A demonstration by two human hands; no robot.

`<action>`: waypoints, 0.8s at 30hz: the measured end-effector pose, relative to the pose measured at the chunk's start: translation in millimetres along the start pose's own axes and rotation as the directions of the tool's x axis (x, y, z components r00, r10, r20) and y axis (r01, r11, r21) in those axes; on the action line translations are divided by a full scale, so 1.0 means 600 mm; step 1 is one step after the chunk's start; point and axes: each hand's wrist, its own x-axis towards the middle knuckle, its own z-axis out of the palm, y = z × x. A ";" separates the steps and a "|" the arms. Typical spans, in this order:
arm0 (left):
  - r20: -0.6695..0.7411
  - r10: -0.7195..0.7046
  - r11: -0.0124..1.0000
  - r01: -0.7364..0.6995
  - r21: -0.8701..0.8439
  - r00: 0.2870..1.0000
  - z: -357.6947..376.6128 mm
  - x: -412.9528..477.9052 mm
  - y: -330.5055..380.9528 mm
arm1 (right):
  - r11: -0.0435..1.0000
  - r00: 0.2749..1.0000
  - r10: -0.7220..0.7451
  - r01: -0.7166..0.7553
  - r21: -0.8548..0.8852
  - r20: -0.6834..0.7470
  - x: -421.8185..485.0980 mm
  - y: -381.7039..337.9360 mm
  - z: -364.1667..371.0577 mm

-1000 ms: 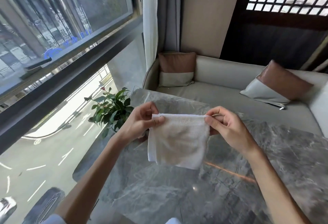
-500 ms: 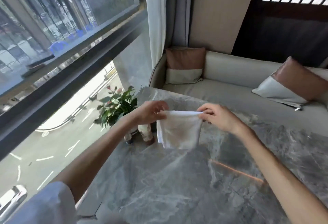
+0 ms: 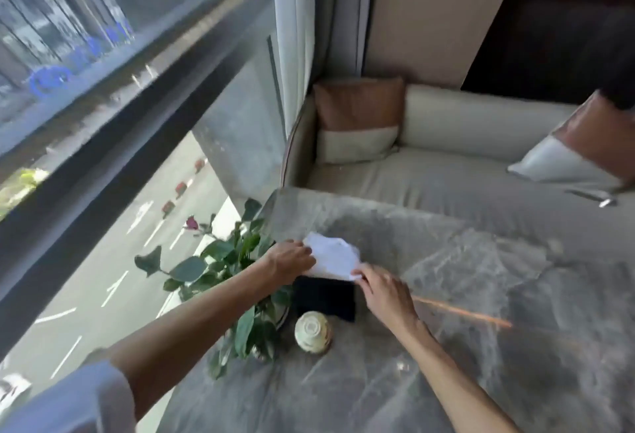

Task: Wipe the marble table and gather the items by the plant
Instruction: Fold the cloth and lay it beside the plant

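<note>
A folded white cloth [image 3: 331, 258] lies flat over the top of a black box [image 3: 324, 300] on the grey marble table [image 3: 464, 346]. My left hand [image 3: 290, 259] grips the cloth's left edge and my right hand [image 3: 385, 293] pinches its right corner. A green leafy plant [image 3: 223, 271] with a dark red bud stands at the table's left edge, just left of the box. A small cream patterned jar [image 3: 312, 331] sits in front of the box, beside the plant.
A beige sofa [image 3: 446, 171] with two brown-and-white cushions runs along the far side of the table. A large window [image 3: 103, 123] over a street fills the left. A white curtain [image 3: 295, 37] hangs in the corner.
Both hands carried the cloth from mid-air forward and down onto the black box by the plant. The view tilted down, so the box and jar came into sight.
</note>
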 end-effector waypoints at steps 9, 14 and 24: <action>0.126 -0.129 0.967 0.153 -0.205 0.984 0.042 0.084 0.000 | 0.984 0.975 0.176 -0.179 0.009 0.133 -0.014 0.018 0.101; 0.079 -0.292 0.909 0.302 -0.288 0.953 0.088 0.137 0.032 | 0.833 0.863 0.498 -0.502 0.232 0.082 0.068 0.019 0.125; 0.146 -0.590 0.573 0.539 -0.617 0.794 0.154 0.163 0.038 | 0.732 0.864 0.502 -0.400 0.551 -0.039 0.084 0.042 0.188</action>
